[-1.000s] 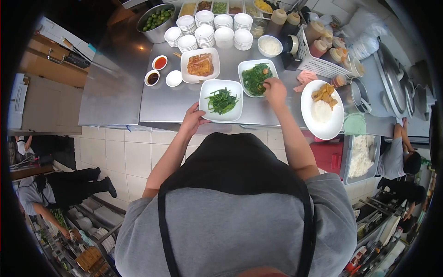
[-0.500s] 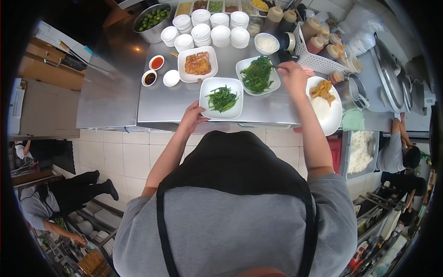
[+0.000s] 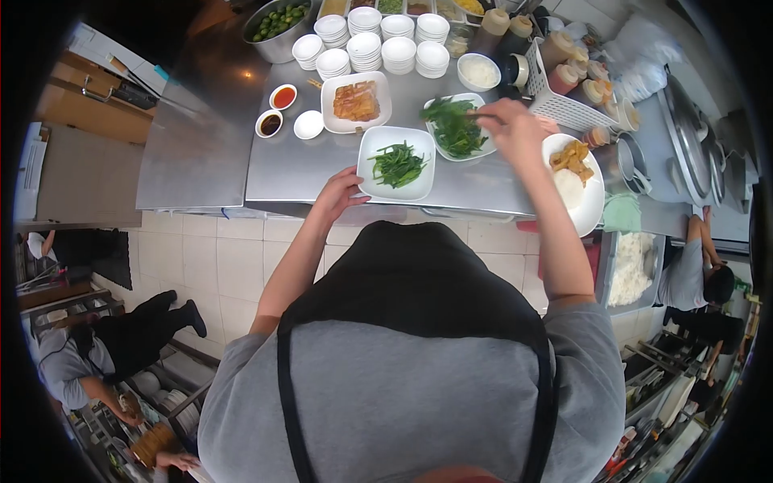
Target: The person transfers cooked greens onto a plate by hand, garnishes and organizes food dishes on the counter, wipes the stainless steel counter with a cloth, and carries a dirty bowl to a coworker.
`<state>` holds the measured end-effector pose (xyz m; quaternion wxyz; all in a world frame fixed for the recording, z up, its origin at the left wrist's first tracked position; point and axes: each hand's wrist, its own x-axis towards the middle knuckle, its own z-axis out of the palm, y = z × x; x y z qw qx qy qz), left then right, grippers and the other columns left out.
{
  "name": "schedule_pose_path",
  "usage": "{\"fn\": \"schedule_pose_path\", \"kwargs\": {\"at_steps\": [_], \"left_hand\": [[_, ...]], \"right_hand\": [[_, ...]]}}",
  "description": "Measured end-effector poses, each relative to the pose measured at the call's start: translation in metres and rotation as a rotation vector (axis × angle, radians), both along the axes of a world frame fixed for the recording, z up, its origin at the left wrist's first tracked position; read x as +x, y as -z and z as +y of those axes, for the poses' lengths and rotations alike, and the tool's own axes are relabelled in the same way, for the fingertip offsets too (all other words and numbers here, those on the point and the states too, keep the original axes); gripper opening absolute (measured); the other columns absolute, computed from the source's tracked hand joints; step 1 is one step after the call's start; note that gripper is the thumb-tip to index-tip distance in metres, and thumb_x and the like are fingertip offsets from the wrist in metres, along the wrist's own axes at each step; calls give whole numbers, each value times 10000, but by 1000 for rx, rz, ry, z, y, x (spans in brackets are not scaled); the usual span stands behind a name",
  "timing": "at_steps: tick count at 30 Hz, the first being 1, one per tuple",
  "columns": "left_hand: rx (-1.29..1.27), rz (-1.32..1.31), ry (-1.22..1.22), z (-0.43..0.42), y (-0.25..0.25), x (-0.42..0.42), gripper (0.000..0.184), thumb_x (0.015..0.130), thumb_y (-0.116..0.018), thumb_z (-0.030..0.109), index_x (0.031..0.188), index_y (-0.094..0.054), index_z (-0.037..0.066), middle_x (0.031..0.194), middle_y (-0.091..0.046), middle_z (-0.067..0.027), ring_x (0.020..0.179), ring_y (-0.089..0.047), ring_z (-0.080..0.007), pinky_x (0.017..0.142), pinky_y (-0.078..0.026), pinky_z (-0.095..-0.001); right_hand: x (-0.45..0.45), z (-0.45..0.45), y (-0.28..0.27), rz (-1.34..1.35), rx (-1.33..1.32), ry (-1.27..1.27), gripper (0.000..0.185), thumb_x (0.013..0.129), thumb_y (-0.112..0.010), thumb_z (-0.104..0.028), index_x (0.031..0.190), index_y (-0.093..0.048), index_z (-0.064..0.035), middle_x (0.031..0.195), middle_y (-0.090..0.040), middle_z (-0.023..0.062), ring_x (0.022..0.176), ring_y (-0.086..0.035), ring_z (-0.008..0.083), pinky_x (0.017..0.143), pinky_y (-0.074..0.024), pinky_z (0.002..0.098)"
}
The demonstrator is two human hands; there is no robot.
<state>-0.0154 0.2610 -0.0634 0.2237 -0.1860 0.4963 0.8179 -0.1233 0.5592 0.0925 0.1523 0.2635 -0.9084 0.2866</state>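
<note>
Steel counter (image 3: 298,173): runs across the top of the view, with the dishes set along it.
Rice tub (image 3: 628,307): below the counter edge at right, loaded with white rice.
Metal pot (image 3: 278,50): far left corner, filled with round green fruit, near 9 stacks of small white bowls (image 3: 365,48).
White basket (image 3: 568,110): behind the right hand, crowded with sauce bottles.
Oval plate (image 3: 594,201): rice and brown pieces on it; the right forearm runs close along its left side, in the way there.
Near bowl (image 3: 423,181): square, white, with cut green stems, close to the counter edge.
Far bowl (image 3: 486,146): just beside it, up and to the right, holding leafy greens (image 3: 460,138); whether the 2 touch, I cannot tell.
Meat bowl (image 3: 386,88): orange-brown slabs, behind the near bowl.
Right hand (image 3: 515,133): fingers pinched almost together on the utensil, above the far bowl's right side, hiding part of a pink cloth (image 3: 547,125).
Left hand (image 3: 342,191): partly closed on the near bowl's left edge, thumb at the rim.
Sauce dishes: 1 red (image 3: 283,97), 1 dark (image 3: 269,124), left of the meat bowl.
Utensil (image 3: 483,116): thin, dark, its tip lost among blurred greens.
</note>
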Motion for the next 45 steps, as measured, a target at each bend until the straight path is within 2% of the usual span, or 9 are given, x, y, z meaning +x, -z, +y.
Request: {"fn": "schedule_pose_path", "kwargs": {"at_steps": [5,10,16,19,24,28,30,36,45], "left_hand": [[32,-25,-49,-2,2,1,474,780,-487,77,1238,-383,12,1054,-546,-88,922,-558,-187,762,-493,-363],[52,-25,-68,-1,5,0,442,773,-498,59,1203,-407,12,1033,-550,-88,903,-565,-179,739,-514,-363],[26,-35,-67,-1,4,-1,437,773,-505,68,1191,-402,-11,1032,-550,-96,898,-570,-184,742,-515,-365],[16,-13,-33,-3,9,-1,433,786,-492,91,1195,-388,-6,1074,-541,-101,940,-564,-186,772,-506,-367],[22,-13,-38,-3,11,0,419,790,-503,102,1179,-395,-14,1062,-548,-105,933,-570,-185,771,-513,-360],[11,-14,-52,-2,10,1,406,796,-506,111,1166,-400,-19,1051,-555,-110,921,-579,-187,763,-518,-352],[8,-12,-59,-1,9,1,403,796,-507,112,1163,-402,-19,1050,-556,-111,919,-580,-188,762,-519,-351],[15,-6,-63,-1,9,3,395,798,-508,118,1154,-407,-20,1049,-556,-113,920,-581,-189,761,-518,-347],[44,-19,-93,0,8,3,396,791,-519,90,1152,-416,-35,1024,-561,-124,902,-582,-204,751,-518,-357]], "right_hand": [[23,-52,77,-45,82,-181,131,654,-640,-95,782,-632,-69,751,-591,60,751,-560,242,656,-450,346],[29,-64,73,-1,447,-226,211,622,-679,-120,822,-625,-76,788,-572,53,780,-546,220,664,-447,345],[14,-34,41,-93,413,-110,204,658,-669,-144,846,-621,-80,832,-575,65,849,-551,239,701,-446,373],[-18,1,39,-144,297,53,168,699,-639,-190,797,-628,-55,811,-594,118,831,-582,269,708,-462,381],[-51,26,74,-167,428,438,220,736,-616,-245,799,-635,-35,863,-613,137,813,-591,310,689,-473,396],[-54,28,103,-333,450,356,241,739,-608,-273,783,-636,-37,848,-620,138,803,-602,307,683,-478,394],[-49,30,96,-488,281,248,257,727,-620,-287,786,-640,-38,832,-626,135,790,-613,295,683,-485,385],[-85,17,95,-143,323,310,225,733,-597,-261,827,-653,-65,800,-627,151,791,-601,312,703,-465,404],[-75,-5,80,-226,610,138,144,665,-609,-199,739,-651,-84,763,-625,110,765,-607,276,675,-476,375]]}}
